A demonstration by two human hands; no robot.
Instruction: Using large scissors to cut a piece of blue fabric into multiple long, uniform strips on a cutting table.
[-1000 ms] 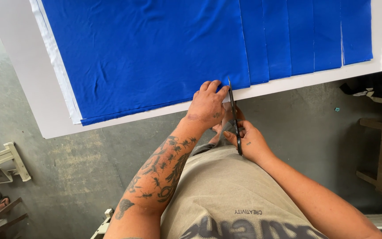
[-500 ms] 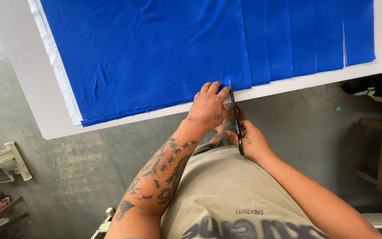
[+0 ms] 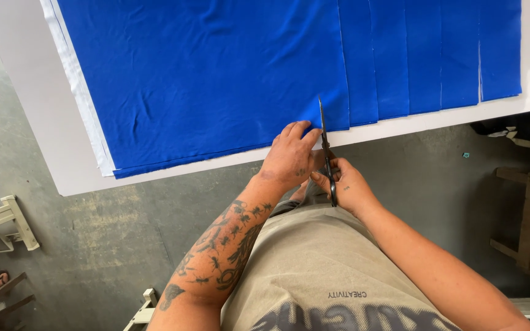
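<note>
Overhead: white table (image 3: 38, 116), grey concrete floor (image 3: 93, 233); right hand (image 3: 343, 185) gripping scissors (image 3: 325, 147), left hand (image 3: 289, 159) flat on blue fabric (image 3: 216, 79)

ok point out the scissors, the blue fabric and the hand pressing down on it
scissors (image 3: 325, 150), head view, on the dark blades near the pivot.
blue fabric (image 3: 216, 73), head view, on the wide uncut panel.
left hand (image 3: 289, 160), head view, on the back of the hand at the fabric's near edge.

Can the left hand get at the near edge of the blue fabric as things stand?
Probably yes: the left hand already rests on the blue fabric at its near edge, beside the scissors, nothing between.
</note>
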